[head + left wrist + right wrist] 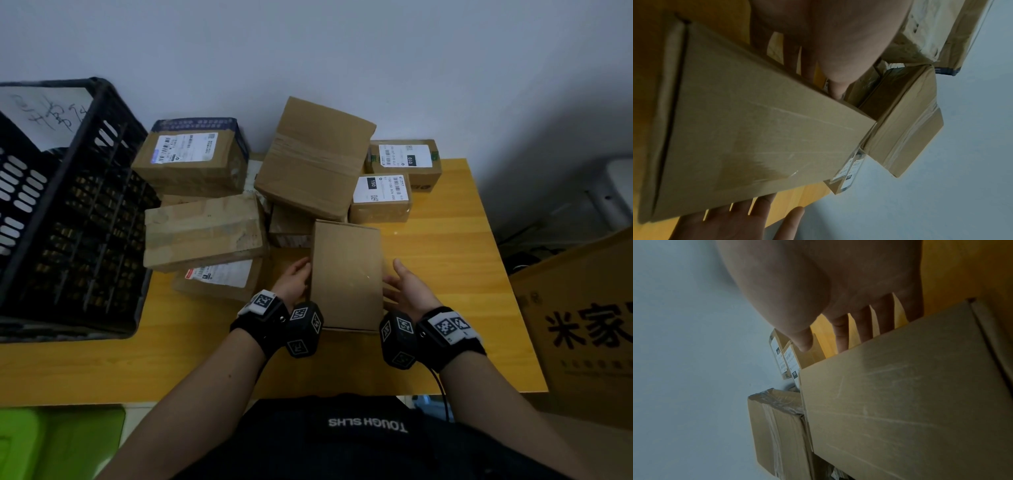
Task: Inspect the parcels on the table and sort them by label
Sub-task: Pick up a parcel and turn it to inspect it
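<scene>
A flat plain brown parcel [346,274] with no label showing is held between both hands over the yellow table [452,267]. My left hand [294,279] lies against its left side and my right hand [409,287] against its right side. In the left wrist view the parcel [756,129] hides the straight fingers of my left hand [838,40], and the thumb stands free. In the right wrist view the spread, straight fingers of my right hand [849,288] run behind the parcel [910,394]. Beyond lie several more parcels, some labelled.
A large unlabelled box [315,157] tops the pile. Labelled boxes marked 150 [382,197] and 010 [404,161] sit at the back right, another labelled box [191,154] at the back left. A black crate [68,212] stands on the left, a printed carton [589,329] on the right.
</scene>
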